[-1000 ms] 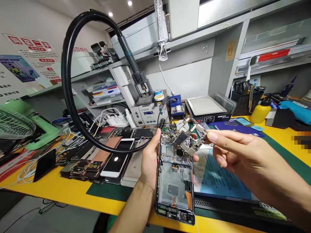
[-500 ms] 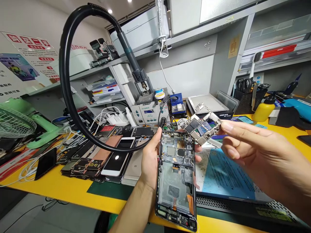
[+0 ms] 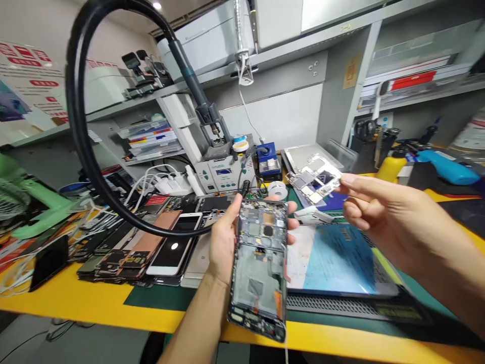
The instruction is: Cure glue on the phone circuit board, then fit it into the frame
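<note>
My left hand (image 3: 223, 237) is closed around an opened phone frame (image 3: 257, 273), its thumb along the left edge and fingertips showing past the right edge. The frame's inner side faces me, with an orange flex cable low on the right. Between the thumb and forefinger of my right hand (image 3: 382, 207), a phone circuit board (image 3: 312, 182) is pinched by its right corner. The board hangs in the air up and to the right of the frame, apart from it, and a dark opening shows through it.
Several phones (image 3: 178, 247) and stacked phone parts lie at left on the yellow table (image 3: 94, 306). A thick black hose (image 3: 78, 101) loops above them from the hot-air station (image 3: 223, 174). At right are a blue-and-white packet (image 3: 341, 260) and a yellow bottle (image 3: 391, 166).
The circuit board has moved away from the frame's top edge and turned so its face catches the light. The whole view has shifted, with the background sliding left.
</note>
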The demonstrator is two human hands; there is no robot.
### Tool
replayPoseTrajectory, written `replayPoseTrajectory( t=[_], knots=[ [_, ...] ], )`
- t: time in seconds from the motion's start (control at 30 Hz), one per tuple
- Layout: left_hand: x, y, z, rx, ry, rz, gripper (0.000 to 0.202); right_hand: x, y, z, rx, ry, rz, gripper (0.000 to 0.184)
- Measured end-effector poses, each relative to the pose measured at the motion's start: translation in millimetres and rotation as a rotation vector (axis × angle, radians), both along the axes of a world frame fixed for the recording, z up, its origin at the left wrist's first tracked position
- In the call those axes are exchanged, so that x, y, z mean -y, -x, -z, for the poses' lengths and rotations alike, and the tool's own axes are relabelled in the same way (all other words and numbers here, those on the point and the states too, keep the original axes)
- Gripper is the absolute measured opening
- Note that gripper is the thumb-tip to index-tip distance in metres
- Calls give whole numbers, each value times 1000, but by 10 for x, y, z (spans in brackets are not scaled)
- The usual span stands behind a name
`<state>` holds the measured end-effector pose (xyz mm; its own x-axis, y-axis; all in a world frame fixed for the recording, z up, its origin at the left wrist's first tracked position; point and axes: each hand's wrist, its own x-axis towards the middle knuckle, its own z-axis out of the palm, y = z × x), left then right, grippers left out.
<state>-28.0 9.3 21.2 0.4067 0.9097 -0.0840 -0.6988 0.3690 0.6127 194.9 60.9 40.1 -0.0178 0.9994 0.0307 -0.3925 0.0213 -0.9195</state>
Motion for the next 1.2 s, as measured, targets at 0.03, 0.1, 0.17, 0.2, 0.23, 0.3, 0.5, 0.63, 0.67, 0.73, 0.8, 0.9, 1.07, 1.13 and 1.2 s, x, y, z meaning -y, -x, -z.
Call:
replayPoseTrajectory(
  t=[0.03,0.1,0.17,0.2,0.23,0.3,0.5,0.63,0.67,0.73,0.8,0.9,1.07,1.13,1.2],
  knots=[
    [-13,29,0,8,7,17,64,-32,-29,10,23,2,-6,15],
    [-41,73,-7,8,36,53,66,-75,-110,37,77,17,-30,14],
    [-61,90,-23,-9,70,73,65,-65,-211,77,136,64,-55,15],
    [-65,89,-34,-21,86,80,64,-36,-263,102,164,91,-67,16],
    [-65,84,-46,-35,99,83,63,5,-312,127,194,122,-82,18],
    [-57,70,-66,-60,116,89,62,109,-397,177,250,188,-118,20],
    [-49,79,-51,-110,122,139,55,359,-504,225,412,303,-201,22],
    [-53,93,-41,-100,106,175,54,425,-521,197,561,268,-212,26],
    [-51,89,-43,-96,105,188,55,432,-530,195,617,250,-211,29],
    [-46,71,-49,-92,107,218,52,435,-559,195,743,211,-213,35],
    [-46,46,-50,-91,106,252,47,420,-595,195,858,171,-228,38],
    [-65,13,-36,-97,103,321,41,387,-639,149,961,86,-250,37],
    [-101,-66,-54,-126,107,490,47,411,-567,-113,965,-77,-214,31],
    [-91,-131,-104,-141,107,566,53,450,-462,-220,923,-91,-272,33],
    [-60,-208,-165,-160,115,651,61,494,-343,-288,862,-81,-396,34]
  ],
)
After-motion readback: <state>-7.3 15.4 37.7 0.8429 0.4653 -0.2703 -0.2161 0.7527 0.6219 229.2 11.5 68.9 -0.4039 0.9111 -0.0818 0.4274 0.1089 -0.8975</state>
